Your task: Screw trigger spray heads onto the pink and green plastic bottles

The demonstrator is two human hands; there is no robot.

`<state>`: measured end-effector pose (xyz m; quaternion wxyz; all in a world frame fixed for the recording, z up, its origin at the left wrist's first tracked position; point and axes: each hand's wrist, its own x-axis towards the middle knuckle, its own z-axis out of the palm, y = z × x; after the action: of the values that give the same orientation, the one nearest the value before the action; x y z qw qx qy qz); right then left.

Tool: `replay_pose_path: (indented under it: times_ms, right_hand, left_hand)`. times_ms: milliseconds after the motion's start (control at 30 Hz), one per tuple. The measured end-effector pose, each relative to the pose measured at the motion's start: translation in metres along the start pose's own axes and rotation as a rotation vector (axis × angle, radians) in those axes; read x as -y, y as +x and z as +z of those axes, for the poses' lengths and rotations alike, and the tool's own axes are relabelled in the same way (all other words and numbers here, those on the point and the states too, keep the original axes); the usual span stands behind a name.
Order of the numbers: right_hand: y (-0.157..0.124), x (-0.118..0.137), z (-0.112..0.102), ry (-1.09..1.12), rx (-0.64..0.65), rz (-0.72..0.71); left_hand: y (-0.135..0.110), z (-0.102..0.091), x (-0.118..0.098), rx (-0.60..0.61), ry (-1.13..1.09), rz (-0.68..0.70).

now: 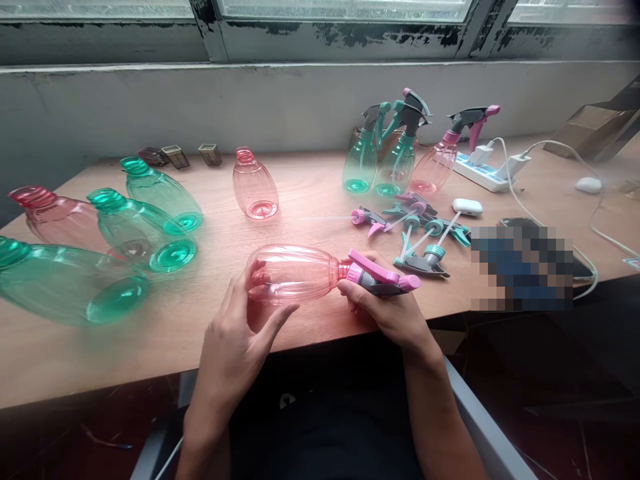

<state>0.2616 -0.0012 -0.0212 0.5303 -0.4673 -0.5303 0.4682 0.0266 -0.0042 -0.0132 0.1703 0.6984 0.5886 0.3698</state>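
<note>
A clear pink spray bottle [295,272] lies on its side just above the front edge of the wooden table [150,347]. My left hand [240,340] is wrapped round its base end. My right hand [385,310] grips the pink and grey trigger head [383,277] sitting on the bottle's neck. A pile of loose trigger heads [415,230] with dip tubes lies just beyond my right hand.
Several open green and pink bottles [145,227] stand at the left; one pink bottle [254,185] stands mid-table. Three bottles with trigger heads [397,153] stand at the back. A power strip [483,170], earbud case [467,207], mouse [589,185] and cardboard box [595,127] are at the right.
</note>
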Motion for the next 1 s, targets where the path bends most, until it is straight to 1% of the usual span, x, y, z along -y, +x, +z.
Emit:
replay_pose_path:
  times_ms: [433, 633, 1000]
  right_hand:
    - [0.0016, -0.0002, -0.0004, 0.031, 0.027, -0.023]
    - [0.0024, 0.0023, -0.0001, 0.02, 0.008, -0.028]
    - [0.0012, 0.0031, -0.0011, 0.018, 0.012, -0.025]
  left_hand:
    - [0.0003, 0.0013, 0.0024, 0.016, -0.023, -0.006]
    - [0.0004, 0.0018, 0.0018, 0.006, -0.006, 0.007]
    - [0.0003, 0.0014, 0.0012, 0.008, 0.015, 0.021]
